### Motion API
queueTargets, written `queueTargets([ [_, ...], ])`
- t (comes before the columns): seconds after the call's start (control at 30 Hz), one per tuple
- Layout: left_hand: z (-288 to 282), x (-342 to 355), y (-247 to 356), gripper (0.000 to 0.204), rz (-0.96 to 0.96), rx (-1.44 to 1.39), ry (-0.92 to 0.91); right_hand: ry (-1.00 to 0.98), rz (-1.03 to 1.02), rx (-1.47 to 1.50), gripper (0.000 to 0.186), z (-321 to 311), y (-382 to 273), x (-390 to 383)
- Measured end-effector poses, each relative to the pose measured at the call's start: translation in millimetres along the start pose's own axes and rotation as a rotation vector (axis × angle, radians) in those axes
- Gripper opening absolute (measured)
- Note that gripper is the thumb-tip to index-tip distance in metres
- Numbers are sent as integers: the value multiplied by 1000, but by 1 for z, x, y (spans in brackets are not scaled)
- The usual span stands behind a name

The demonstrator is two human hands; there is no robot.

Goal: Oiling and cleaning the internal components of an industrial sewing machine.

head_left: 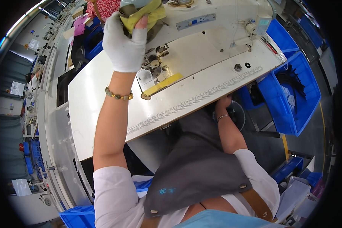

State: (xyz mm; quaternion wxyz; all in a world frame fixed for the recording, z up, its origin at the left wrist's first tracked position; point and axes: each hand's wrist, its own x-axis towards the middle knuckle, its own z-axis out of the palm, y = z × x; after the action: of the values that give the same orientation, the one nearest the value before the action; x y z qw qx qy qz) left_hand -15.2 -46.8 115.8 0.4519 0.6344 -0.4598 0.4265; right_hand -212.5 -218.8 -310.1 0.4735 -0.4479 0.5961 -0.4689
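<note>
My left hand (124, 47), in a white glove that leaves the thumb tip bare, is raised at the head end of a white industrial sewing machine (226, 26). It is closed on a crumpled yellow cloth (152, 16), thumb pressed to the front. The cloth lies against the machine's upper end. Below this hand are the metal presser foot and needle parts (154, 62) and a yellow strip (163, 84) on the bed. My right hand (223, 102) reaches under the front edge of the table (97, 85); its fingers are mostly hidden.
A ruler strip (201, 97) runs along the table's front edge. Red-handled tweezers or snips (269, 46) lie at the right end. Blue bins (292, 95) stand to the right, one with dark pieces inside. A person in red patterned clothing (106, 8) is beyond the table.
</note>
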Motion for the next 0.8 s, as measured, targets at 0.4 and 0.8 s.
queueTargets([
  [0.4, -26, 2, 24, 36, -188, -325, 138, -178, -198, -58, 53, -11, -8, 29],
  [0.8, -202, -124, 51, 44, -1126, -393, -30, -275, -277, -76, 62, -9, 15, 19],
])
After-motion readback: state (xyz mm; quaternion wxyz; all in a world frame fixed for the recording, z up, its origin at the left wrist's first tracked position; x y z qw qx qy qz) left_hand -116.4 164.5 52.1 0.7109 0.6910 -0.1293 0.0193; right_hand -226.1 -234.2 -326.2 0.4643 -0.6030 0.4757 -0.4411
